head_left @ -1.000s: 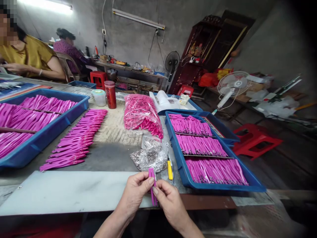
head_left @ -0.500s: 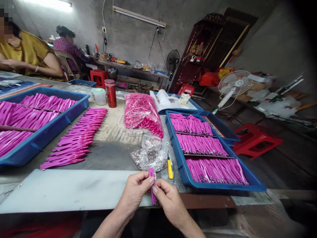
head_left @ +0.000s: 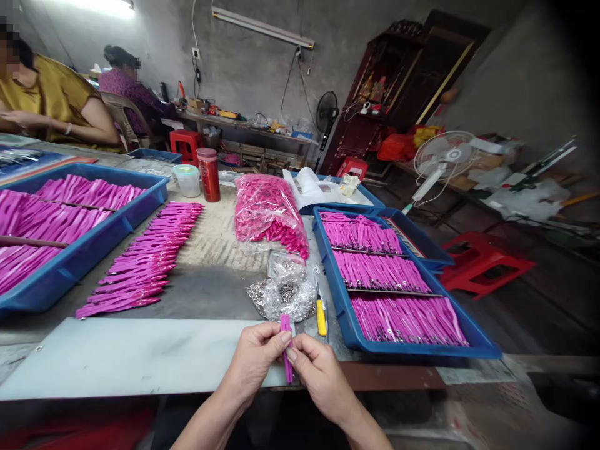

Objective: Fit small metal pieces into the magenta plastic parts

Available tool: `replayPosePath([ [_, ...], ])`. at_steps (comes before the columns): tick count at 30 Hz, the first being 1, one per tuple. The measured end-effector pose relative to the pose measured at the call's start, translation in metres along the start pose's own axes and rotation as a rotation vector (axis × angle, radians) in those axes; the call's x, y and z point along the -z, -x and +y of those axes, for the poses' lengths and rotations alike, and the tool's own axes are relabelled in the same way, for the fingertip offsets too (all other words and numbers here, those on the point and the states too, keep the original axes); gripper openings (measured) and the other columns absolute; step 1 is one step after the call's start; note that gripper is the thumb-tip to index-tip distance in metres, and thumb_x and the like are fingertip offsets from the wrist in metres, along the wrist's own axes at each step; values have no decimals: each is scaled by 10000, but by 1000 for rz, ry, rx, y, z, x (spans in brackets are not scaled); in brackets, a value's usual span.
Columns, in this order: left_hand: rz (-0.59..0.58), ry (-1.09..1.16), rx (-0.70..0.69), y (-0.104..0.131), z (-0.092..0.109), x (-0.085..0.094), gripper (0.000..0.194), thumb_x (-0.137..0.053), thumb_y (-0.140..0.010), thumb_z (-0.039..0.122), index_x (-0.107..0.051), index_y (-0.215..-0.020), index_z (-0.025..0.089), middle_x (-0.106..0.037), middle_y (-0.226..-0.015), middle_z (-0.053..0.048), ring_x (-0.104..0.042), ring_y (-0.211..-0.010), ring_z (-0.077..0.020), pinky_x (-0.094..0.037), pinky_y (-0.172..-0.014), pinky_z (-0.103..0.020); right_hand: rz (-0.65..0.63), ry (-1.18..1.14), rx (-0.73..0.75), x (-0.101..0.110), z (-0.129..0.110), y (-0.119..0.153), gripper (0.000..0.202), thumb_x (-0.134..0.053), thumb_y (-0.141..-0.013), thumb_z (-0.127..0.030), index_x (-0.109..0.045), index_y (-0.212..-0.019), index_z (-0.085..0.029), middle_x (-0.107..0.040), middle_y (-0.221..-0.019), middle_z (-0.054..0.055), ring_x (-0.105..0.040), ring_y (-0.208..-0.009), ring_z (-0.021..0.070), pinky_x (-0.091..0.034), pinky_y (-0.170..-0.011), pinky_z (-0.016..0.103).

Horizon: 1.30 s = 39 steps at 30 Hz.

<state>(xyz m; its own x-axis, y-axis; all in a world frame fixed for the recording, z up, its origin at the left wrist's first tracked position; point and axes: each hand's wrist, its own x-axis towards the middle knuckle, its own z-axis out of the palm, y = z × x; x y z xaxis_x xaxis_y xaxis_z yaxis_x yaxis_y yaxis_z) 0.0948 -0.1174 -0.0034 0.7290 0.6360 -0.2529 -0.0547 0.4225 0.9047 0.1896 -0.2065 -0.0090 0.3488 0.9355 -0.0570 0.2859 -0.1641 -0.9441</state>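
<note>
Between my two hands, near the table's front edge, stands a slim purple plastic piece point(head_left: 287, 370) with what look like two long legs side by side. My left hand point(head_left: 255, 356) pinches its upper part between thumb and fingers. Lower down, my right hand point(head_left: 319, 369) grips the same piece from the right, thumb against it. Just beyond my hands lies a clear plastic bag of small metal parts point(head_left: 285, 297). A yellow-handled screwdriver point(head_left: 321, 317) rests to its right. A row of purple pieces with pink ends point(head_left: 145, 256) is laid out on the left.
Blue trays full of purple pieces flank me, a left tray point(head_left: 94, 265) and a right tray point(head_left: 349, 328). A bag of pink parts point(head_left: 265, 203) stands farther back beside a red jar point(head_left: 209, 178). A pale board point(head_left: 131, 356) lies in front. Two people sit at the far left.
Both hands keep hold of the purple piece in nearly the same place. The whole view has shifted very slightly; nothing else has visibly moved.
</note>
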Motion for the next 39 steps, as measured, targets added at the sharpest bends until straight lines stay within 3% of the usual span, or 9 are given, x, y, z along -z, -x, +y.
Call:
replayPosePath([
  [15,56,-30,-12,-4,5,1,265,-676,-582,363,-580,-544,120,-489,-473,31,-409,-471,-75,-328,-473,-193,-68,-190,-114,4,-6,-11,274,-487,-770,-400,-477,-624,-168,-368,-465,-73,-277,-399,52,-232,-392,192],
  [31,63,-33,-19,-7,5,-1,272,-679,-574,372,-590,-570,115,-503,-472,32,-435,-459,-80,-359,-466,-202,-62,-169,-104,6,-6,-15,267,-488,-766,-367,-447,-583,-177,-370,-440,-77,-285,-393,57,-243,-404,196],
  [39,39,-203,-216,-14,23,8,243,-633,-631,350,-585,-552,125,-498,-511,29,-425,-507,-87,-345,-497,-199,-65,-89,53,7,-12,-31,225,-471,-795,-299,-470,-611,-169,-376,-501,-68,-326,-458,63,-286,-466,193],
])
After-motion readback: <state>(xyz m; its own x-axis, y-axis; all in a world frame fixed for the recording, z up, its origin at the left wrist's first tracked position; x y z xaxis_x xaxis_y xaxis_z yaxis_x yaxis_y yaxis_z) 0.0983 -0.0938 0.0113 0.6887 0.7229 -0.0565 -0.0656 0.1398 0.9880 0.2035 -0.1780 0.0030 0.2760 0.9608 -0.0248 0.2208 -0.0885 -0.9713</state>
